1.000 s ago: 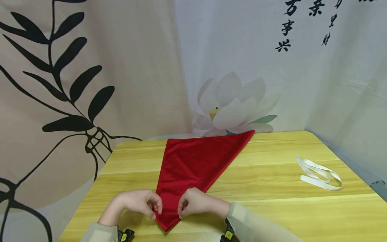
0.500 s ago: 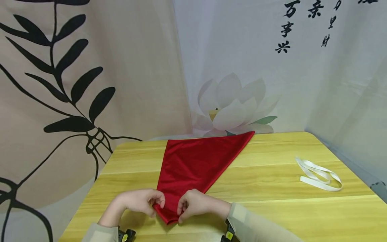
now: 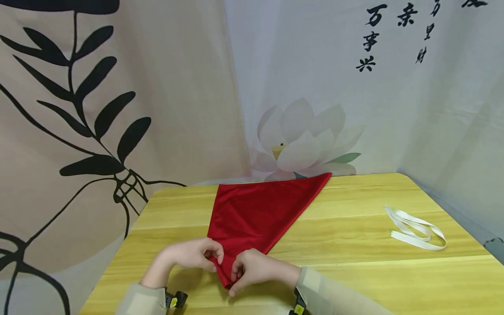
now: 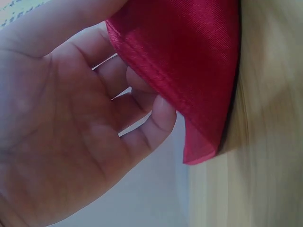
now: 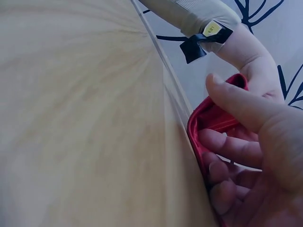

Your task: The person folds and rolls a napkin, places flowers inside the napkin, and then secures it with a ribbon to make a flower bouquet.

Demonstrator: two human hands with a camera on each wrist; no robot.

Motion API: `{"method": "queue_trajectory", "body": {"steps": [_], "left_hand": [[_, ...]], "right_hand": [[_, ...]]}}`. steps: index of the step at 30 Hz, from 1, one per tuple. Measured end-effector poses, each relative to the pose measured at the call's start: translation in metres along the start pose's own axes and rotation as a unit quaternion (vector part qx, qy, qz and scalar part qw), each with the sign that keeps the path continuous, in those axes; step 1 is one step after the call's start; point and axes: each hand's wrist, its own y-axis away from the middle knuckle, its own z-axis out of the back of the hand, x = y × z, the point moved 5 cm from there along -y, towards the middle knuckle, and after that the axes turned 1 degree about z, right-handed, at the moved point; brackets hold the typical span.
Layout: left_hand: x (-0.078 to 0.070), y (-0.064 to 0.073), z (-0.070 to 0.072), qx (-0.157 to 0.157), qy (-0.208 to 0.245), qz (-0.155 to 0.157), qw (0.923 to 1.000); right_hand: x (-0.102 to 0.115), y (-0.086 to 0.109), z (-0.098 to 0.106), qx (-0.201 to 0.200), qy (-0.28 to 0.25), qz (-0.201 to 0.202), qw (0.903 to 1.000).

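Observation:
A red satin cloth (image 3: 260, 214) lies spread on the wooden table, tapering toward me, its near end folded up. My left hand (image 3: 194, 254) pinches the left edge of that end and holds it raised. In the left wrist view the cloth's stitched hem (image 4: 156, 78) runs past the curled fingers, and the thumb tip is out of view. My right hand (image 3: 256, 267) is at the cloth's near tip. The right wrist view shows its fingers (image 5: 232, 146) curled against the fold while the thumb stands apart from them.
A loosely looped white ribbon (image 3: 413, 240) lies on the right side of the table (image 3: 354, 245). Behind the table hangs a curtain (image 3: 189, 87) printed with leaves, a lotus and characters. The cloth's far edge lies along the table's back edge.
The cloth's near tip has been folded up from its flat, pointed lie. My left hand has moved right and slightly away with the edge; the right hand has stayed nearly in place.

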Motion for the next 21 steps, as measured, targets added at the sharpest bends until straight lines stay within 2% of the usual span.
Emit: {"method": "queue_trajectory", "body": {"steps": [10, 21], "left_hand": [[-0.002, -0.012, 0.003, -0.028, -0.017, -0.013, 0.9994], [0.003, -0.019, 0.008, -0.063, -0.034, 0.023, 0.9972]], "right_hand": [[0.001, 0.0, -0.002, -0.024, 0.025, 0.018, 0.9992], [-0.008, 0.001, 0.001, -0.05, -0.05, -0.039, 0.9967]]}}
